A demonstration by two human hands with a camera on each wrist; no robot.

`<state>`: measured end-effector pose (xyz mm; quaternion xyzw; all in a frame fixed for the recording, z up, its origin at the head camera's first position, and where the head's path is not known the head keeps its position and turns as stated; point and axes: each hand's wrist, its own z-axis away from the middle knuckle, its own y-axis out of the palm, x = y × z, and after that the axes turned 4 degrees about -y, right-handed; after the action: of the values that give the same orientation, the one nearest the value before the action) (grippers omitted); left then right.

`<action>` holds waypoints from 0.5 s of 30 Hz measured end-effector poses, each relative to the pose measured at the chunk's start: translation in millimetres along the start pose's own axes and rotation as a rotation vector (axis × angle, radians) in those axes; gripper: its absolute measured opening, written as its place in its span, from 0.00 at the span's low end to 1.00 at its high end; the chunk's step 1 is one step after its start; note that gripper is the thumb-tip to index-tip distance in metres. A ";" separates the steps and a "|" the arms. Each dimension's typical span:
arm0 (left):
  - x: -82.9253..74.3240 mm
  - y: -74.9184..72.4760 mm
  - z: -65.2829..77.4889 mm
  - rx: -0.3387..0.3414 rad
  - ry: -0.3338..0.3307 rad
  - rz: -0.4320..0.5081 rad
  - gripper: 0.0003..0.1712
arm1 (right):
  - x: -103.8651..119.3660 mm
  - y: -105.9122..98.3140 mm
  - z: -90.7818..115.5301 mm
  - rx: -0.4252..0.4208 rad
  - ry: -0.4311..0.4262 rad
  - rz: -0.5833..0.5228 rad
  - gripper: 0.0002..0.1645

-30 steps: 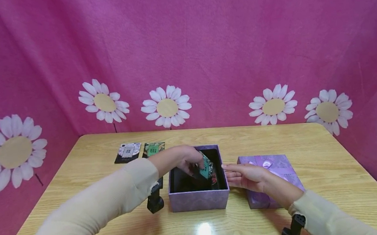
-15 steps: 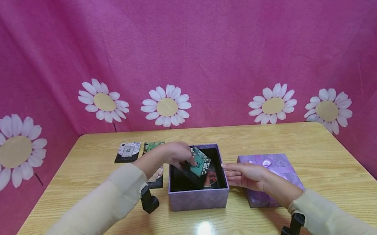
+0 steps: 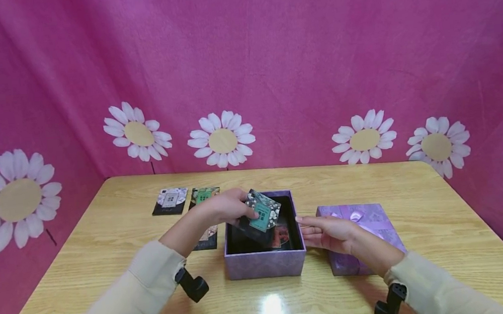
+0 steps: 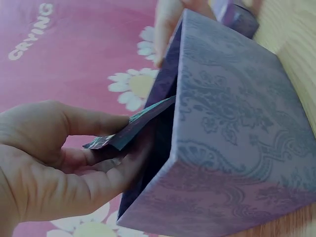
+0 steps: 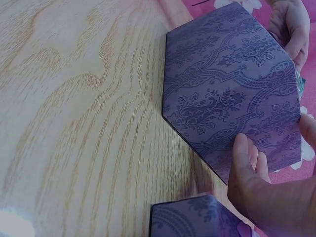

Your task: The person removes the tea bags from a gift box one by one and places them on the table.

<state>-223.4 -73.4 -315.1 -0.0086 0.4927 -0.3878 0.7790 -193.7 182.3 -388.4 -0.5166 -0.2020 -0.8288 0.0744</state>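
Pinches a teal-labelled packet [image 3: 266, 211] between left fingers [image 4: 111, 180] at the mouth of the purple box [image 3: 264, 266]. Rests right fingers [image 5: 241, 148], nearly straight, against its side.

Teal-labelled packet [image 3: 263, 217]: lifted from deep in the purple box [image 3: 265, 266] — now held partly out of the opening, its printed face turned more into view. Left hand [image 3: 230, 207]: drawn up and leftward, toward the left rim. Red-printed packet [image 3: 281, 236] inside: more fully uncovered. Beige-labelled packet [image 3: 207, 239] on the counter [image 3: 354, 182]: partly exposed — largely hidden by the arm a second ago.
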 end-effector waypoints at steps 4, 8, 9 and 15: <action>8.7 -5.4 8.2 -0.027 0.042 -0.029 0.09 | -1.0 -1.1 -0.3 0.021 -0.004 0.014 0.21; 18.3 -11.2 14.5 -0.037 0.092 -0.006 0.15 | -2.1 -2.0 -0.8 0.030 -0.016 0.040 0.20; 20.8 -13.0 15.8 -0.033 0.109 -0.001 0.17 | -2.2 -2.0 -1.1 0.031 -0.020 0.044 0.21; 35.4 -22.6 25.3 -0.069 0.156 0.017 0.26 | -3.1 -2.8 -1.2 0.041 -0.028 0.049 0.18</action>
<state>-209.7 -120.2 -320.1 -0.0010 0.5648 -0.3636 0.7408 -194.2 184.1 -392.3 -0.5314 -0.2074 -0.8149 0.1025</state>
